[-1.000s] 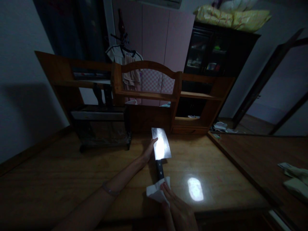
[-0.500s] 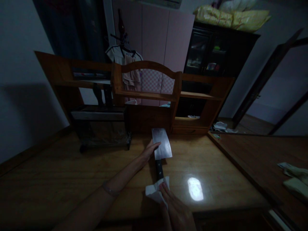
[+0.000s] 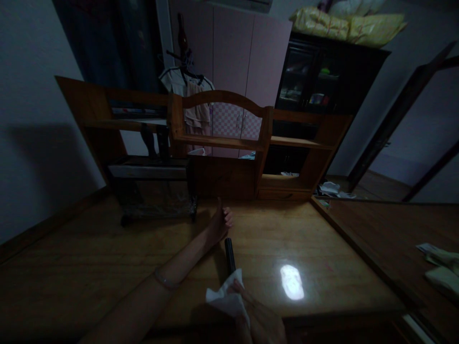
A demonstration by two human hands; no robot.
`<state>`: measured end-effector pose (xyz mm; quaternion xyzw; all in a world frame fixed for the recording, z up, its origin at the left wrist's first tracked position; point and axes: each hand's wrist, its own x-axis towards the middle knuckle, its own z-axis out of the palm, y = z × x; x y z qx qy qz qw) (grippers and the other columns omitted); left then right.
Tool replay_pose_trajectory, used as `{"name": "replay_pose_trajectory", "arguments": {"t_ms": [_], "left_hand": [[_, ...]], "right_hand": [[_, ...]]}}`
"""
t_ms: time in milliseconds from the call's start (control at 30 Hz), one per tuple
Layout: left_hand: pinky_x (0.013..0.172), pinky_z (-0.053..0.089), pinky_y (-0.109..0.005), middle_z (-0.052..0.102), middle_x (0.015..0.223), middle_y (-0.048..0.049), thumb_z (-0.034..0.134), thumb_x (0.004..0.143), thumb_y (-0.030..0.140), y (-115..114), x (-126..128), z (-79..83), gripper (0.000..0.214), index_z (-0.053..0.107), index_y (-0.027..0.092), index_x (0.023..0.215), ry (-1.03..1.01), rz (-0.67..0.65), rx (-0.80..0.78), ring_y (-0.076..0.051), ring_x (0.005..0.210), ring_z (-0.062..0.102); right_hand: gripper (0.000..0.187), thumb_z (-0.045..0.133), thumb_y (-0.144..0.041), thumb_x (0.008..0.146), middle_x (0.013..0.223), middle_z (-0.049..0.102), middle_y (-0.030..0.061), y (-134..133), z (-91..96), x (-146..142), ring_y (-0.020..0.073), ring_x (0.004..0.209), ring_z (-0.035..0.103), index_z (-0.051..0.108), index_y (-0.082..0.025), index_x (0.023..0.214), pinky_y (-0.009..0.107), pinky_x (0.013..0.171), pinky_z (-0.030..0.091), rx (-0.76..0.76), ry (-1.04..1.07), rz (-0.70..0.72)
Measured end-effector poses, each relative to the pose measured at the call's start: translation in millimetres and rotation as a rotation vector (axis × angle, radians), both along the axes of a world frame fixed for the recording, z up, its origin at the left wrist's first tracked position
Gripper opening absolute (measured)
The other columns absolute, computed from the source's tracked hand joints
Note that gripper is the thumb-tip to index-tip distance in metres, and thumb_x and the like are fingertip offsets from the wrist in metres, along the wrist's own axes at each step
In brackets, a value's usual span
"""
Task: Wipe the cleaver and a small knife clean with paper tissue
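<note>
A cleaver, its black handle [image 3: 230, 255] pointing toward me, is turned edge-on above the desk, so its blade hardly shows. My left hand [image 3: 220, 223] is closed at the blade end, fingers curled and thumb up. A white tissue [image 3: 226, 297] wraps the handle's near end. Pressing that tissue is my right hand [image 3: 260, 317], with its fingers together around it; what lies under the tissue is hidden.
A knife rack [image 3: 150, 186] with upright black-handled knives stands on the wooden desk [image 3: 287, 234] at left. Behind is a wooden shelf unit [image 3: 224, 142]. Light-coloured cloth [image 3: 441, 267] lies on a brown surface at right.
The cleaver has turned from showing its broad blade face to edge-on. My left hand has rolled with it, thumb now up. The tissue and right hand have shifted slightly left and down.
</note>
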<state>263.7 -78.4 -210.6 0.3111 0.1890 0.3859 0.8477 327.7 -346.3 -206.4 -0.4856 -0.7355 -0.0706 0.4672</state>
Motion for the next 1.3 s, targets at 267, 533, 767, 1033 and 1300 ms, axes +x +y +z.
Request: {"name": "replay_pose_trajectory", "arguments": {"t_ms": [267, 533, 767, 1033, 1300], "left_hand": [[0.051, 0.037, -0.022, 0.025, 0.042, 0.0089, 0.042, 0.093, 0.026, 15.6, 2.0, -20.4, 0.036, 0.032, 0.02, 0.058, -0.148, -0.066, -0.039, -0.006, 0.031, 0.021], [0.052, 0.038, -0.024, 0.024, 0.041, 0.0101, 0.043, 0.092, 0.022, 21.8, 3.6, -30.3, 0.034, 0.032, 0.02, 0.059, -0.226, -0.114, -0.051, -0.006, 0.029, 0.02], [0.052, 0.041, -0.022, 0.044, 0.055, 0.0061, 0.047, 0.093, 0.036, 22.5, -4.8, -32.5, 0.029, 0.05, 0.016, 0.072, -0.246, -0.142, -0.051, -0.006, 0.043, 0.039], [0.052, 0.042, -0.022, 0.034, 0.048, 0.0083, 0.046, 0.093, 0.029, 18.2, -4.1, -28.7, 0.029, 0.045, 0.018, 0.066, -0.244, -0.154, -0.087, -0.006, 0.036, 0.031], [0.045, 0.035, -0.021, 0.018, 0.042, 0.0102, 0.039, 0.092, 0.021, 5.2, -1.9, -12.4, 0.032, 0.031, 0.021, 0.061, -0.258, -0.133, -0.124, -0.006, 0.031, 0.016]], "right_hand": [[0.041, 0.049, -0.028, 0.093, 0.12, 0.064, 0.0063, -15.4, 9.2, 17.6, 0.0323, 0.112, 0.056, 0.049, -0.027, 0.134, 0.042, 0.089, 0.055, -0.002, 0.151, -0.19], [0.045, 0.036, -0.021, 0.097, 0.144, 0.041, 0.0104, 29.7, 35.3, 1.6, 0.0241, 0.135, 0.032, 0.035, -0.019, 0.142, 0.042, 0.106, 0.039, -0.283, 0.211, -0.279], [0.066, 0.036, 0.004, 0.083, 0.155, 0.015, 0.0021, 60.3, 37.2, -20.1, 0.023, 0.141, 0.005, 0.033, -0.022, 0.143, 0.044, 0.112, 0.032, -0.388, -0.074, -0.03], [0.052, 0.038, -0.007, 0.088, 0.148, 0.034, 0.0093, 50.6, 38.0, -24.7, 0.0222, 0.14, 0.019, 0.039, -0.013, 0.139, 0.039, 0.111, 0.033, -0.474, -0.083, -0.033], [0.035, 0.039, -0.013, 0.092, 0.122, 0.063, 0.0088, 28.9, 57.1, -14.7, 0.0202, 0.13, 0.042, 0.059, -0.018, 0.121, 0.035, 0.107, 0.037, -0.471, 0.062, 0.153]]}}
